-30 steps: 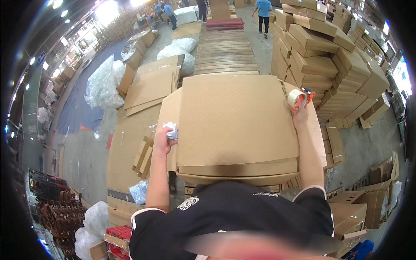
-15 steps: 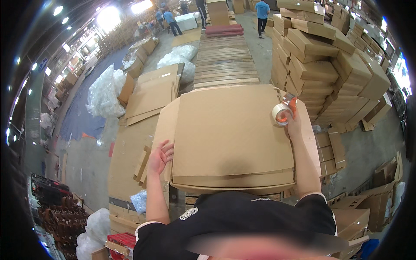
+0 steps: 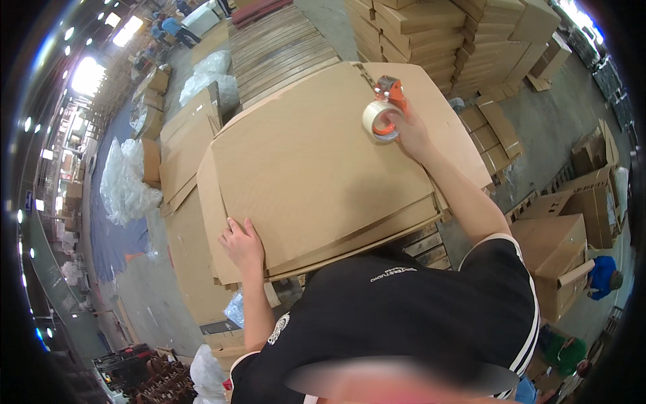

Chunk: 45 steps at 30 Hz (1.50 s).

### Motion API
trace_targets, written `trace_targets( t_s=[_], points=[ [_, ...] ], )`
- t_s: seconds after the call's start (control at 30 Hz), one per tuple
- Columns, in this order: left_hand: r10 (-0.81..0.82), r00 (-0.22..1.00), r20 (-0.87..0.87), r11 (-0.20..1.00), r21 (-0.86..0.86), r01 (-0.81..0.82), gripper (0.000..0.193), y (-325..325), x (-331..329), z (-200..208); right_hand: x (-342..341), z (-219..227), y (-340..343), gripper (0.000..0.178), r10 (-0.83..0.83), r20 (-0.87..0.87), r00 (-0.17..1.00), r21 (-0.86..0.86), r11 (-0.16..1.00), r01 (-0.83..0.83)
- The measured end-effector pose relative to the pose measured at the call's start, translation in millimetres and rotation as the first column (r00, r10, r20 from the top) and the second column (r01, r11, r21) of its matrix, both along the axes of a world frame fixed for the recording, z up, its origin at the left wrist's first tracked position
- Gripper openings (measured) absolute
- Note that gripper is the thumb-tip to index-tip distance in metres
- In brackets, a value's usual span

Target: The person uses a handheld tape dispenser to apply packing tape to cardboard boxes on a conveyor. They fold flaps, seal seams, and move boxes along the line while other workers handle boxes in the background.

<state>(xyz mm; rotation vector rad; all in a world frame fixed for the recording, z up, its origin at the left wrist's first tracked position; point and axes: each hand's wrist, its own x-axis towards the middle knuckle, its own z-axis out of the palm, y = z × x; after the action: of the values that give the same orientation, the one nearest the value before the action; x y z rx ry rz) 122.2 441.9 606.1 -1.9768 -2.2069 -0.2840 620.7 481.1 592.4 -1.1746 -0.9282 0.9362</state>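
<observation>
A large flat brown cardboard box [image 3: 303, 161] lies in front of me on a wider cardboard sheet [image 3: 447, 128]. My right hand [image 3: 412, 131] is closed round an orange tape dispenser [image 3: 390, 87] with a roll of pale tape [image 3: 378, 121], held over the box's far right corner. At the left edge of the box rests my left hand [image 3: 243, 248], its fingers spread on the cardboard and holding nothing. The grip of the dispenser is mostly hidden by my right hand.
Stacked flat cartons [image 3: 431, 34] rise at the far right. Beyond the box runs a slatted wooden platform [image 3: 282, 54]. Clear plastic wrap [image 3: 124, 182] and cardboard sheets [image 3: 185, 141] lie to the left. Open cartons [image 3: 555, 256] stand at the right. Several people are in the distance.
The view has turned, so the box now appears slanted. My left hand has come down onto the box's left edge. The tape dispenser is still in my right hand.
</observation>
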Motion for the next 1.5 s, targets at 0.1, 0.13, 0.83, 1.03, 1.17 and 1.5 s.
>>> trace_targets(
  t_s=[0.1, 0.13, 0.83, 1.03, 1.17, 1.5],
  points=[
    [-0.061, 0.998, 0.009, 0.998, 0.007, 0.061, 0.063, 5.8, -14.2, -0.1, -13.6, 7.9, -16.7, 0.044, -0.020, -0.070, 0.997, 0.044, 0.999, 0.023],
    [-0.084, 0.996, 0.012, 0.996, 0.004, 0.084, 0.062, 6.4, -16.9, -0.9, -17.4, 8.8, -24.2, 0.044, -0.042, -0.142, 0.989, 0.042, 0.998, 0.049],
    [-0.499, 0.858, 0.124, 0.865, 0.000, 0.503, 0.063, 108.0, 81.2, 6.3, 63.4, -54.3, -167.2, 0.048, -0.730, -0.464, 0.502, 0.236, 0.444, 0.864],
    [-0.537, 0.838, 0.094, 0.841, -0.013, 0.540, 0.063, 98.8, 77.4, -28.3, 111.0, -176.6, -311.2, 0.037, -0.839, -0.529, -0.125, -0.507, 0.195, 0.839],
    [-0.504, 0.851, 0.145, 0.855, -0.051, 0.515, 0.063, 83.8, 90.3, -26.2, 77.6, -229.8, -279.6, 0.049, -0.880, -0.472, 0.054, -0.652, 0.389, 0.651],
    [-0.527, 0.814, 0.246, 0.841, 0.008, 0.542, 0.067, -16.3, 12.3, -66.2, -48.9, 31.0, -115.6, 0.062, -0.045, -0.002, 0.999, 0.268, 0.962, 0.044]
  ],
)
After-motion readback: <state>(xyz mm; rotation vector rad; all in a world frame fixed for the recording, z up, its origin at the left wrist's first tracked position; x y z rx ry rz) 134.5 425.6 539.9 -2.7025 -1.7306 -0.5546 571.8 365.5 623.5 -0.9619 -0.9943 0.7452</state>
